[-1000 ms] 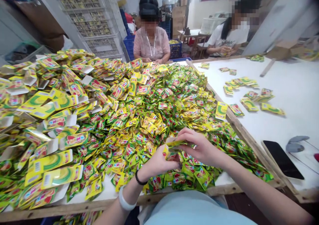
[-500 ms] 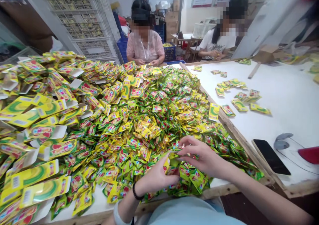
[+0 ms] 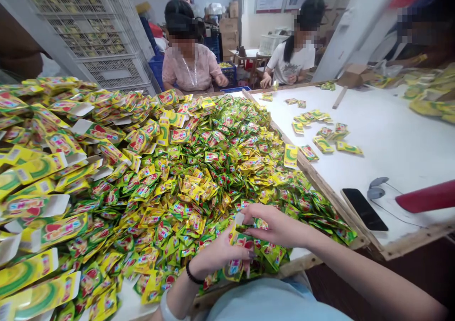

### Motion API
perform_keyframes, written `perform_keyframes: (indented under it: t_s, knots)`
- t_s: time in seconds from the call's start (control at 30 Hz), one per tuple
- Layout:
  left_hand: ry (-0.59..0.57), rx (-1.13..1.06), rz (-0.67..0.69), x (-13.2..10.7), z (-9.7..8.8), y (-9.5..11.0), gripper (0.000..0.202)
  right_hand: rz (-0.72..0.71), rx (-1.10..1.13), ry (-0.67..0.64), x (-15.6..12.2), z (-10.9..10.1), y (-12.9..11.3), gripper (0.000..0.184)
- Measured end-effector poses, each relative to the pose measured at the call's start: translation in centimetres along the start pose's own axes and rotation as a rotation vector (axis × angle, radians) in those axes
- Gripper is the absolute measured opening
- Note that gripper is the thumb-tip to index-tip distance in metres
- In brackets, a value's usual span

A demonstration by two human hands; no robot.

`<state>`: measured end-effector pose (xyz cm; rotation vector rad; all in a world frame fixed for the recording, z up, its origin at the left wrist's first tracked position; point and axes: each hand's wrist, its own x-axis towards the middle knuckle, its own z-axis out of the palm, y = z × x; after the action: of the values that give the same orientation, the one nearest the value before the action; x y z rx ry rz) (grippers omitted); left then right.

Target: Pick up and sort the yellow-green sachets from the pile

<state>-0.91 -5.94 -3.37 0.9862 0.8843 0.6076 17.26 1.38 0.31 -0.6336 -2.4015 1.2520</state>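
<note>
A big heap of small green and yellow sachets (image 3: 220, 164) covers the table in front of me. My left hand (image 3: 216, 257) is closed around a small yellow and green carton (image 3: 239, 236) held upright at the near edge of the heap. My right hand (image 3: 275, 226) pinches a sachet (image 3: 261, 223) at the carton's open top flap. Both hands touch each other over the heap. A black band is on my left wrist.
Flat and filled yellow cartons (image 3: 46, 179) pile up on the left. A white table (image 3: 391, 136) on the right carries a black phone (image 3: 364, 209), grey earphones (image 3: 376, 187), scattered sachets and a red object (image 3: 426, 196). Two people (image 3: 190, 63) sit at the far side. White crates (image 3: 92, 37) stand behind.
My view has swung right and down. My hands have stayed together at the carton, and the right hand now pinches a sachet at its open top. A red object came in at right.
</note>
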Motion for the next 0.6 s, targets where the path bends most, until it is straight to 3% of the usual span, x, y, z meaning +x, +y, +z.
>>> perform_keyframes:
  t_s: [0.13, 0.23, 0.33, 0.4, 0.5, 0.6]
  knots:
    - [0.106, 0.088, 0.079, 0.6, -0.1, 0.2, 0.037, -0.007, 0.119, -0.061, 0.0, -0.4, 0.6, 0.024]
    - [0.113, 0.134, 0.080, 1.2, 0.0, -0.3, 0.049, 0.030, 0.087, -0.122, -0.8, -0.1, 1.3, 0.021]
    - [0.045, 0.158, 0.039, 2.1, 0.3, -1.3, 0.072, 0.038, 0.050, -0.095, -1.6, 1.0, 2.0, 0.018]
    - [0.059, 0.205, 0.096, 2.6, 0.4, -1.6, 0.091, 0.056, 0.046, -0.014, -1.9, 0.9, 2.7, 0.023]
    - [0.292, 0.371, 0.251, 2.4, -0.2, -1.4, 0.094, 0.161, -0.116, 0.278, -2.5, -2.5, 4.4, 0.031]
    - [0.692, 0.511, 0.420, 0.1, -2.8, -1.0, 0.066, 0.283, -0.359, 0.601, -3.0, -9.8, 7.0, 0.030]
